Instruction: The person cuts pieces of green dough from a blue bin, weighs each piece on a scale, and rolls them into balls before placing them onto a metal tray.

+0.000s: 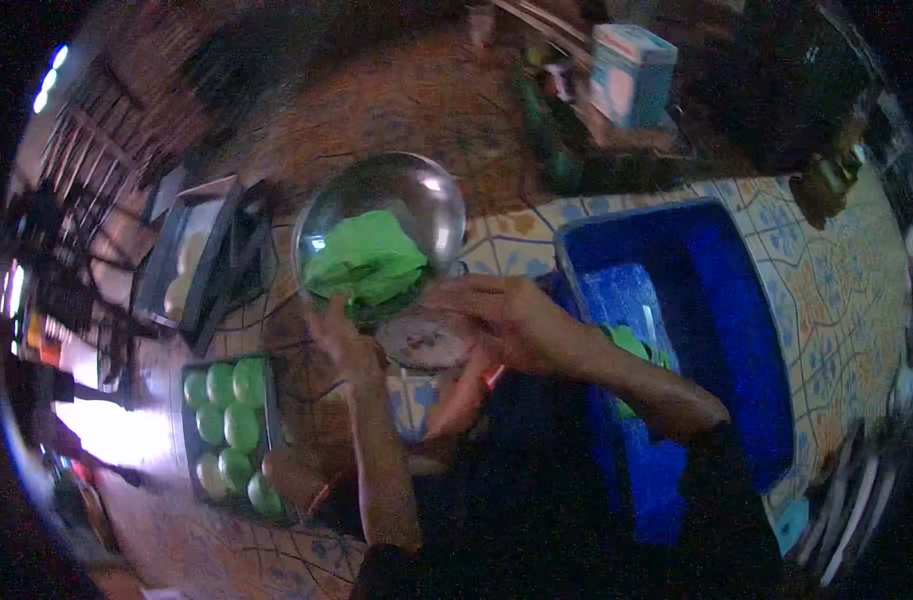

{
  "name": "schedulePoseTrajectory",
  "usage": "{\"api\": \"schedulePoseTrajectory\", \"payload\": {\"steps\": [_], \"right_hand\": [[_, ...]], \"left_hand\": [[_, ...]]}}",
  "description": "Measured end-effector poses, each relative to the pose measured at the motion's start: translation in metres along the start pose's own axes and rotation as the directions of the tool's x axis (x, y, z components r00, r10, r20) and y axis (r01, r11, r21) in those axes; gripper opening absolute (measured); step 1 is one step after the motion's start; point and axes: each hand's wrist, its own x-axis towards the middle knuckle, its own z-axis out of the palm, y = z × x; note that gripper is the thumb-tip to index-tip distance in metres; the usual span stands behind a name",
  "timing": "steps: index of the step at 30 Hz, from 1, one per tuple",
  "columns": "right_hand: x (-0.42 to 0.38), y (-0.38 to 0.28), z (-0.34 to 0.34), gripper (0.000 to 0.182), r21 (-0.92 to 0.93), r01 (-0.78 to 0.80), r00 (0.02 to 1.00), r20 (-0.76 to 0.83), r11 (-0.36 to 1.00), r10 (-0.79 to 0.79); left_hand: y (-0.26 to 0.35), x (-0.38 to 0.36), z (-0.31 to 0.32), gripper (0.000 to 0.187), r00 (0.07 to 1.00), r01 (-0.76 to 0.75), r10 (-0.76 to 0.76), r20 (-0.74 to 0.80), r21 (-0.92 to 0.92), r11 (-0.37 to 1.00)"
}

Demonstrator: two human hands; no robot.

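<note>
A shiny steel bowl point(444, 205) holds a crumpled, bright green, soft-looking mass point(366, 255). My left hand point(341, 335) is at the bowl's near rim, its fingertips right by the green mass and smeared by motion. To the right, my right hand point(486, 305) reaches in from the side, fingers stretched out leftward close to the bowl's near edge. Between and below both hands shows a pale round piece point(426, 342) with reddish-brown specks, partly covered by the right hand.
A dark tray point(268, 395) of several round green pieces lies at the left. Behind it stands another dark tray point(156, 300) with pale rounds. At the right is a blue tub point(746, 350) containing something green point(631, 345). A white-and-teal box point(636, 75) stands farther back. Bare feet point(466, 395) show below my hands.
</note>
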Motion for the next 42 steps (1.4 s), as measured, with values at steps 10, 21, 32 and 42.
{"api": "schedulePoseTrajectory", "payload": {"steps": [10, 21, 32, 42], "right_hand": [[0.183, 0.048, 0.078, 0.035, -0.338, 0.131, 0.977, 0.202, 0.932, -0.064], [0.151, -0.025, -0.044, 0.041, 0.79, 0.075, 0.991, -0.129, 0.609, 0.046], [0.024, 0.004, 0.147, 0.068, 0.664, -0.491, 0.871, 0.351, 0.564, 0.345], [-0.002, 0.076, 0.207, 0.05, 0.482, -0.689, 0.711, 0.307, 0.541, 0.633]], "left_hand": [[-0.053, 0.042, 0.052, 0.026, 0.682, 0.534, -0.413, -0.603, 0.025, 0.845], [0.04, -0.005, 0.004, 0.084, 0.843, 0.404, -0.499, -0.203, -0.374, 0.835], [0.071, -0.149, -0.098, 0.059, 0.757, 0.366, -0.639, 0.137, -0.899, 0.239], [0.062, -0.12, -0.1, 0.07, 0.818, 0.163, -0.563, -0.118, -0.892, 0.423]]}}
